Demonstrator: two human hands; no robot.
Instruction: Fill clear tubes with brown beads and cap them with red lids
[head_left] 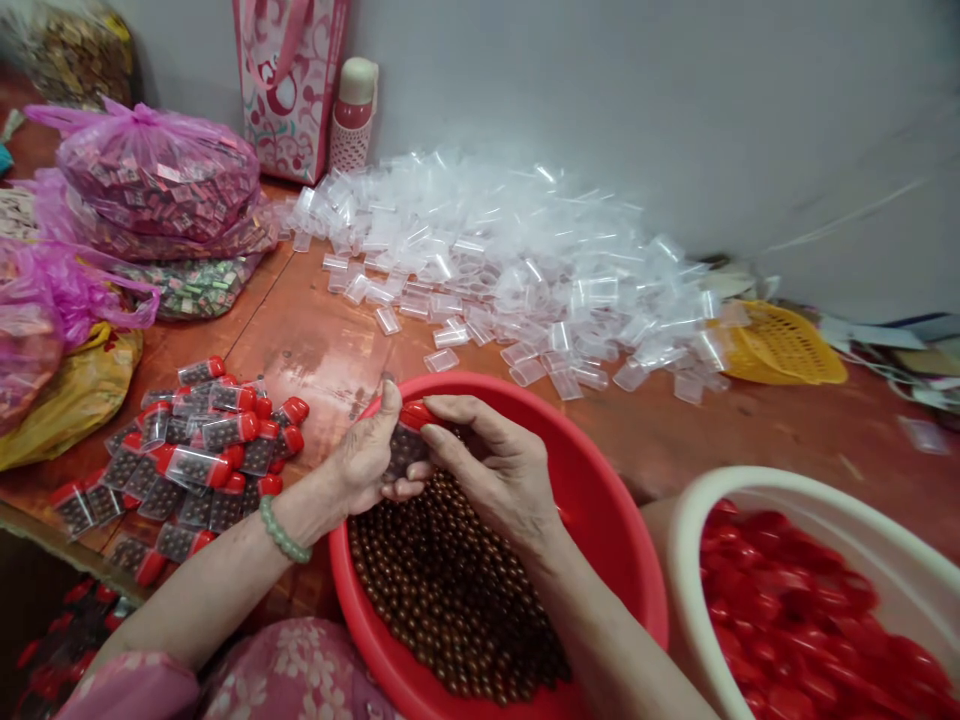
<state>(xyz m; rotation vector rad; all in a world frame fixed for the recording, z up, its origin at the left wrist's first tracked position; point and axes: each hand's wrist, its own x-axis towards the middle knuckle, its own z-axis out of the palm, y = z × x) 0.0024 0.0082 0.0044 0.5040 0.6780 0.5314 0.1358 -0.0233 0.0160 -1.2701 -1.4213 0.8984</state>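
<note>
My left hand (375, 450) is closed around a small clear plastic container (406, 448) filled with dark brown beads. On the container's upper end, my right hand (491, 465) pinches a red cap (417, 412) between thumb and fingers. Whether the cap is fully seated I cannot tell. Both hands are over the left part of a red basin (607, 510), which holds a heap of shiny brown beads (457, 590). To the left lies a pile of red-capped containers (202, 440) with beads inside.
Clear empty containers (495, 260) are heaped along the wall. A cream basin (686, 560) of red caps (795, 610) stands at right, a yellow basket (787, 345) behind it. Pink bags (161, 175), a patterned bag (289, 90) and a bottle (354, 115) stand at back left.
</note>
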